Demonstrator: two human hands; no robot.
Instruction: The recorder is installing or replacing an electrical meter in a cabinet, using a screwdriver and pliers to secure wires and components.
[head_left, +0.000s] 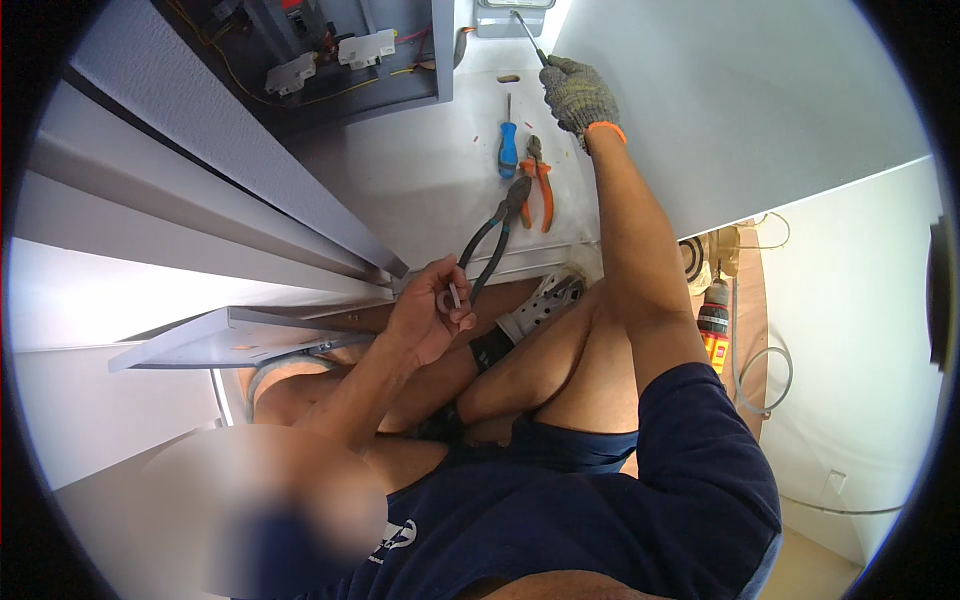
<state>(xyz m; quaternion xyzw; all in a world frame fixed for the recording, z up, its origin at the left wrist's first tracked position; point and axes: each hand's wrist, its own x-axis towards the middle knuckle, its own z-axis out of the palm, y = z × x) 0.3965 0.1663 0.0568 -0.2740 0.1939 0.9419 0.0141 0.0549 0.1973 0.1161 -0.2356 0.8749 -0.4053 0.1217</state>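
Observation:
My right hand [580,92], in a grey knitted glove with an orange cuff, is closed around a screwdriver [529,33]. The screwdriver's tip reaches the grey box [513,22] on the back wall. My bare left hand [435,310] has its fingers curled around a small pale piece [453,298] whose kind I cannot make out. Beside those fingers are the dark-handled pliers [500,222], their jaws pointing away from me. Orange-handled cutters [537,185] and a blue-handled screwdriver [508,150] lie farther in on the white cabinet floor.
An open grey electrical enclosure [440,60] with white breakers [367,49] and loose wires stands at the far left. A large grey panel [740,110] rises on the right. A red and black drill [714,320] and a coiled cable [765,380] are beyond my right arm.

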